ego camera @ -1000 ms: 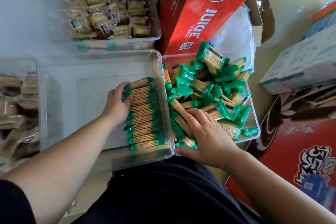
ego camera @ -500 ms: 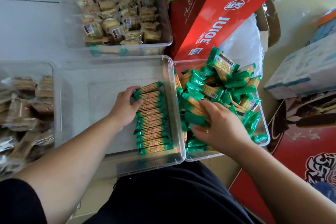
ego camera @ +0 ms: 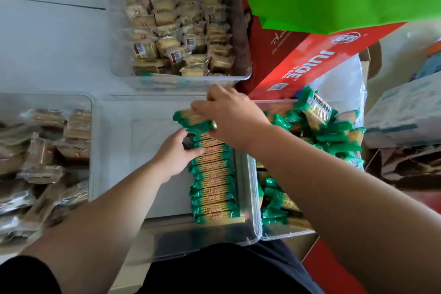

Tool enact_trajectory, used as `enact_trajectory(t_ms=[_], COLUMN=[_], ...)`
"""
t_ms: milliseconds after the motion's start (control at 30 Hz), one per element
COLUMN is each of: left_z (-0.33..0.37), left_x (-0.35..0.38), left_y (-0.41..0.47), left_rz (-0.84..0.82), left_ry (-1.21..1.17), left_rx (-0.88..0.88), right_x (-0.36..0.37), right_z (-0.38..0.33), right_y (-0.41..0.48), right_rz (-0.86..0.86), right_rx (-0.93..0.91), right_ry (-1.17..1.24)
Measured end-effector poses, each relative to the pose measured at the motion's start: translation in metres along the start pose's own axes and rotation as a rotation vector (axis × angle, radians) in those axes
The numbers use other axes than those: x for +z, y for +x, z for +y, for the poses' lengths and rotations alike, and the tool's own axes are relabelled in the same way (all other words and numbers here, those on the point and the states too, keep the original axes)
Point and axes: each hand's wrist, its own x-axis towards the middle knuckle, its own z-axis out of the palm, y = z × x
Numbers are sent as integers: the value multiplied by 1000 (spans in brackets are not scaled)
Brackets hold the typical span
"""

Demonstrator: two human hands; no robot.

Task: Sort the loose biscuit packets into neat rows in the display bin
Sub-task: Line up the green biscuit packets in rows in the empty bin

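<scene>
While my right hand (ego camera: 229, 117) hangs over the far end of the display bin (ego camera: 152, 145), fingers curled round a handful of packets (ego camera: 194, 123), everything turns on one gap: the handful sits just beyond and above the last packet of the row (ego camera: 214, 186). Its long axis runs left to right across the bin, a touch tilted but close to the lie of the row's packets, so I judge it needs a drop and a slight squaring.

My left hand (ego camera: 175, 154) lies flat, fingers straight, pressed against the row's left side near its far end, bracing it. The right hand is the nearer one to the open slot.

Counting now. One row, hard against the bin's right wall, running from the near edge toward the far edge – about ten packets, the farthest ones hidden under my wrist. In my grip, two, maybe three; blur stops me being sure. The loose pile (ego camera: 334, 136) in the right-hand bin (ego camera: 286, 236) is far too tangled to count – dozens, I'd guess. Four clear bins in all: mine, the pile's, a far bin (ego camera: 241, 19) and a left bin (ego camera: 94, 150) of paler packets.
</scene>
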Motion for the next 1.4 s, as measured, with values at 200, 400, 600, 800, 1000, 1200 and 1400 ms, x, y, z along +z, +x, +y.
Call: enact_trajectory(t_ms=[200, 400, 600, 800, 1000, 1200, 1400], left_z=[-5, -3, 12, 24, 17, 6, 5], left_x=[4, 3, 5, 7, -4, -2, 4], left_y=[-4, -1, 0, 4, 1, -4, 8], left_rz=[121, 92, 156, 254, 150, 28, 135], left_ry=[-71, -62, -322, -316, -336, -349, -270], left_rx=[-37, -34, -130, -171, -133, -68, -38], right_x=[50, 56, 57, 43, 49, 49, 49], right_z=[1, -5, -3, 15, 28, 24, 26], right_y=[7, 12, 6, -13, -25, -9, -5], right_rz=[211, 79, 73, 114, 101, 104, 148], right_rx=[-35, 80, 155, 112, 131, 137, 93], right_ry=[-249, -200, -5, -139, -455, -358, -377])
